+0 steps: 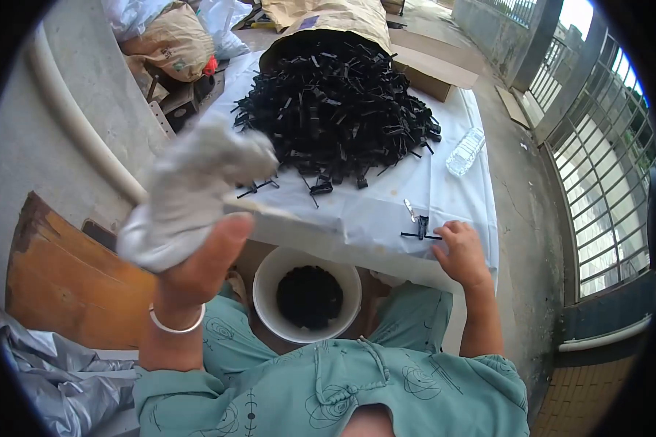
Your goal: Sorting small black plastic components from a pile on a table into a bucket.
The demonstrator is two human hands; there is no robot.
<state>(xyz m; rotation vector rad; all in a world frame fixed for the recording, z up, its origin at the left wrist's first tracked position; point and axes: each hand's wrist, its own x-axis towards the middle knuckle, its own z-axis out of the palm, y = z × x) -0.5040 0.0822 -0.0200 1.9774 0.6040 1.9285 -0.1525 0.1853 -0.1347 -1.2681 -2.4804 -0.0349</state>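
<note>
My left hand [197, 197] is raised over the left side of the table, smeared by motion. White glove-like cloth [189, 186] covers its fingers, while the thumb is bare; whether they grip anything does not show. On the table's front right, my right hand [459, 251] rests bare, fingers slightly bent and apart, fingertips at the end of a T-shaped black plastic part [422, 229]. Beside that part lies a small, thin, light-coloured piece [410, 210]. A large heap of similar black parts [328, 109] spills from a brown paper sack [350, 22] behind it.
A white bucket [264, 291] with black pieces inside stands between my knees, below the table edge. A clear plastic bottle [465, 151] lies on the white table cover [364, 211] at right. An open cardboard box [434, 69] sits behind. Bags [171, 44] crowd the far left.
</note>
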